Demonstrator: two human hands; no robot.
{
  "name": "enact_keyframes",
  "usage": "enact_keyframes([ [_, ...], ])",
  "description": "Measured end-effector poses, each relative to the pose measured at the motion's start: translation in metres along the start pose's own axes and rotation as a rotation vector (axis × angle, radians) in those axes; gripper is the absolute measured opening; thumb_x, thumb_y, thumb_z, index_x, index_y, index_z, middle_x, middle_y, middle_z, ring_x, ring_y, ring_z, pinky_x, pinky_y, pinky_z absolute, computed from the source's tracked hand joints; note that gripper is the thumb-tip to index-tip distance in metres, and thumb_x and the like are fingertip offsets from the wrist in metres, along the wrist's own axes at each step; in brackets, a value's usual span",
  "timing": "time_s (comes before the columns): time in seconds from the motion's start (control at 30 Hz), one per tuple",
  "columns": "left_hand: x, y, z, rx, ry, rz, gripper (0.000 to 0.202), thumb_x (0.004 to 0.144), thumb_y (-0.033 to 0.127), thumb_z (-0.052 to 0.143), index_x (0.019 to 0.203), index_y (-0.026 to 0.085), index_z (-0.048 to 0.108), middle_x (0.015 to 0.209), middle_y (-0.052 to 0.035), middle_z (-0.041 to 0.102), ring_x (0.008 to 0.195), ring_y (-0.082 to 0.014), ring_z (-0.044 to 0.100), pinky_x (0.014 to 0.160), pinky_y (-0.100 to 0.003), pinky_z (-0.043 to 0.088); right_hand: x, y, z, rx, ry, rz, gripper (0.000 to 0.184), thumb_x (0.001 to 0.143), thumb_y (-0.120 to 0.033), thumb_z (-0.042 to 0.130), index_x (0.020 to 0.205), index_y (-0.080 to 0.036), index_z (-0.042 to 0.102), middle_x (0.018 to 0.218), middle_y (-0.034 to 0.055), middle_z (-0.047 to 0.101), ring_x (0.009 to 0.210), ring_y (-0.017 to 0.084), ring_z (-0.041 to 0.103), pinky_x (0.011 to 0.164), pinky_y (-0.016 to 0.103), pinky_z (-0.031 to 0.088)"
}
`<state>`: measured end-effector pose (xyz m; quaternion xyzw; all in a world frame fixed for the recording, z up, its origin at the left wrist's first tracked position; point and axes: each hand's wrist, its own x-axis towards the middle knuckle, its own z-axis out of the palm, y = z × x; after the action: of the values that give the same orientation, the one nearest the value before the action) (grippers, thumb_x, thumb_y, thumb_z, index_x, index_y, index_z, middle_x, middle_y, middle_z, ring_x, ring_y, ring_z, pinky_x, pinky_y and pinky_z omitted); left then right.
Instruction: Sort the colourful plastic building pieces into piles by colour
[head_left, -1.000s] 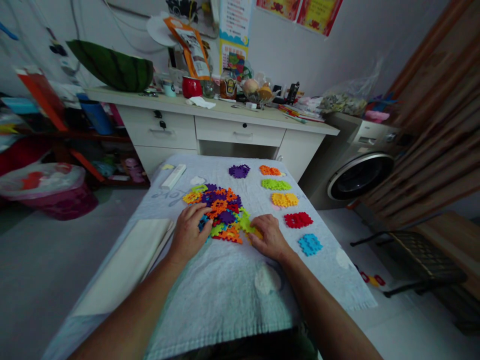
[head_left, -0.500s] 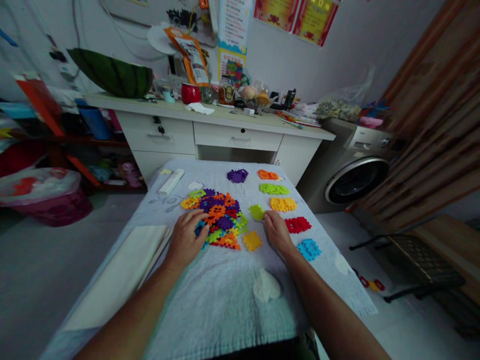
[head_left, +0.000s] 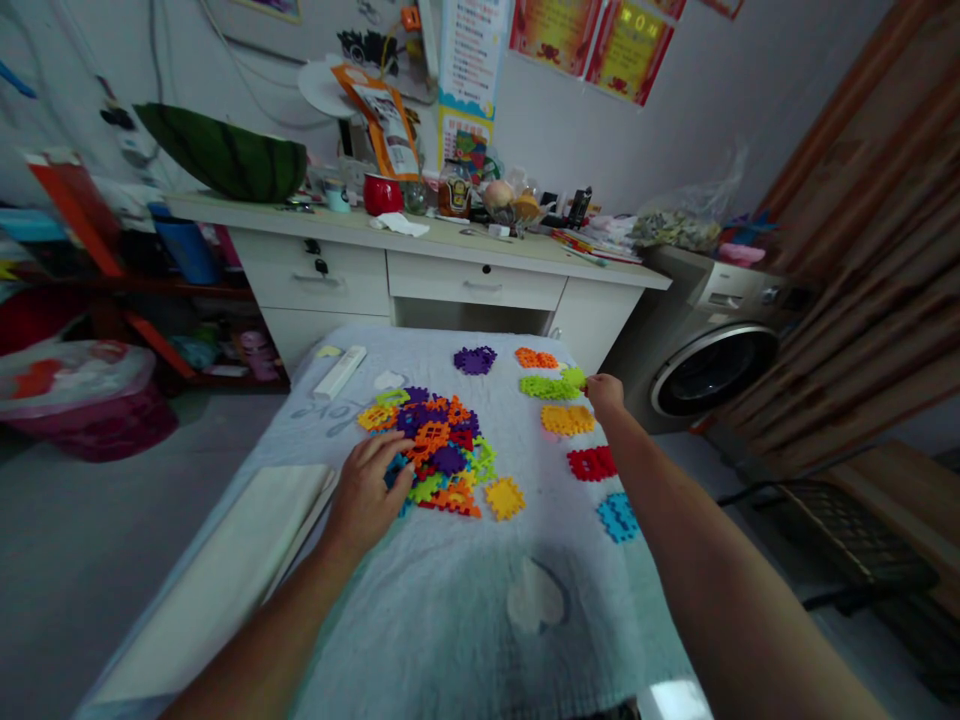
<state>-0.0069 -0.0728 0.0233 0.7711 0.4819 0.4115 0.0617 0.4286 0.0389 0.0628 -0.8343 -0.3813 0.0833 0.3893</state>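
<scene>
A mixed heap of coloured plastic puzzle pieces (head_left: 435, 445) lies on a pale cloth-covered table (head_left: 450, 610). My left hand (head_left: 367, 490) rests flat on the heap's near left edge, fingers spread over a blue piece. My right hand (head_left: 604, 393) reaches far right, pinching a light green piece (head_left: 574, 377) at the edge of the green pile (head_left: 546, 387). Sorted piles line the right side: purple (head_left: 475, 359), orange (head_left: 535, 357), yellow (head_left: 568, 419), red (head_left: 592, 463), blue (head_left: 619, 516). A single yellow piece (head_left: 505, 497) lies apart from the heap.
A white desk (head_left: 420, 265) crowded with a watermelon half (head_left: 221, 152), red mug and jars stands behind the table. A washing machine (head_left: 712, 340) is at the right, a pink basket (head_left: 82, 395) at the left. A folded white cloth (head_left: 225, 570) lies on the table's left.
My right hand picked a green piece from the heap's right edge and carried it up to the green pile. A yellow piece now lies alone. My left hand stayed on the heap.
</scene>
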Motion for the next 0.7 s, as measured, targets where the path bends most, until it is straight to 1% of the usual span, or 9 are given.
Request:
enact_keyframes([
  [0.1, 0.001, 0.000, 0.000, -0.011, 0.001, -0.010, 0.024, 0.086, 0.029, 0.052, 0.105, 0.021, 0.065, 0.116, -0.0087, 0.064, 0.110, -0.0257, 0.057, 0.099, -0.047, 0.045, 0.008, 0.001, 0.009, -0.036, -0.018, 0.040, 0.015, 0.071, -0.011, 0.053, 0.063, -0.014, 0.066, 0.056, 0.0046, 0.060, 0.055, 0.016, 0.055, 0.051, 0.025, 0.037],
  [0.2, 0.002, 0.001, -0.001, -0.020, -0.003, -0.028, 0.024, 0.085, 0.029, 0.053, 0.104, 0.022, 0.065, 0.115, -0.0082, 0.064, 0.110, -0.0258, 0.058, 0.099, -0.047, 0.045, 0.009, -0.002, 0.014, -0.066, -0.043, 0.041, 0.013, 0.070, -0.012, 0.056, 0.062, -0.015, 0.065, 0.057, 0.0037, 0.059, 0.059, 0.017, 0.056, 0.054, 0.026, 0.038],
  [0.33, 0.003, 0.003, -0.002, -0.028, -0.005, -0.031, 0.023, 0.085, 0.029, 0.053, 0.103, 0.022, 0.066, 0.115, -0.0082, 0.064, 0.109, -0.0258, 0.058, 0.099, -0.047, 0.045, 0.003, -0.005, 0.012, -0.092, -0.058, -0.016, 0.011, 0.069, -0.012, 0.058, 0.064, -0.016, 0.067, 0.064, 0.0059, 0.062, 0.068, 0.019, 0.059, 0.060, 0.028, 0.039],
  [0.43, 0.002, 0.003, -0.002, -0.023, -0.008, -0.023, 0.023, 0.085, 0.029, 0.053, 0.102, 0.022, 0.065, 0.115, -0.0078, 0.064, 0.109, -0.0253, 0.058, 0.099, -0.045, 0.045, -0.004, -0.008, 0.006, -0.096, -0.049, -0.053, 0.014, 0.071, -0.012, 0.055, 0.069, -0.015, 0.068, 0.071, 0.0082, 0.065, 0.072, 0.020, 0.059, 0.063, 0.029, 0.040],
  [0.53, 0.002, 0.002, 0.000, -0.017, -0.016, -0.024, 0.023, 0.086, 0.029, 0.052, 0.103, 0.022, 0.065, 0.115, -0.0078, 0.064, 0.110, -0.0252, 0.058, 0.099, -0.045, 0.045, -0.016, -0.014, 0.001, -0.082, -0.036, -0.093, 0.020, 0.073, -0.014, 0.051, 0.080, -0.014, 0.070, 0.079, 0.0080, 0.067, 0.073, 0.019, 0.059, 0.065, 0.028, 0.041],
  [0.6, 0.001, 0.001, 0.000, -0.009, -0.020, -0.022, 0.024, 0.086, 0.030, 0.052, 0.104, 0.022, 0.065, 0.116, -0.0078, 0.064, 0.110, -0.0255, 0.057, 0.099, -0.046, 0.045, -0.030, -0.021, 0.001, -0.046, -0.049, -0.154, 0.022, 0.076, -0.017, 0.050, 0.086, -0.015, 0.069, 0.083, 0.0064, 0.068, 0.074, 0.018, 0.059, 0.065, 0.027, 0.041],
  [0.67, 0.001, 0.001, 0.001, 0.002, -0.025, -0.020, 0.025, 0.086, 0.032, 0.053, 0.106, 0.022, 0.065, 0.118, -0.0081, 0.063, 0.112, -0.0261, 0.056, 0.100, -0.047, 0.044, -0.051, -0.031, 0.002, 0.027, -0.107, -0.265, 0.022, 0.077, -0.020, 0.050, 0.089, -0.015, 0.068, 0.084, 0.0048, 0.068, 0.075, 0.016, 0.059, 0.066, 0.025, 0.043],
  [0.7, 0.001, 0.001, 0.001, 0.009, -0.029, -0.019, 0.027, 0.086, 0.033, 0.053, 0.107, 0.022, 0.065, 0.119, -0.0085, 0.062, 0.113, -0.0266, 0.055, 0.101, -0.048, 0.043, -0.064, -0.036, 0.003, 0.070, -0.161, -0.333, 0.022, 0.077, -0.022, 0.051, 0.089, -0.015, 0.068, 0.084, 0.0041, 0.067, 0.075, 0.016, 0.058, 0.066, 0.025, 0.043],
])
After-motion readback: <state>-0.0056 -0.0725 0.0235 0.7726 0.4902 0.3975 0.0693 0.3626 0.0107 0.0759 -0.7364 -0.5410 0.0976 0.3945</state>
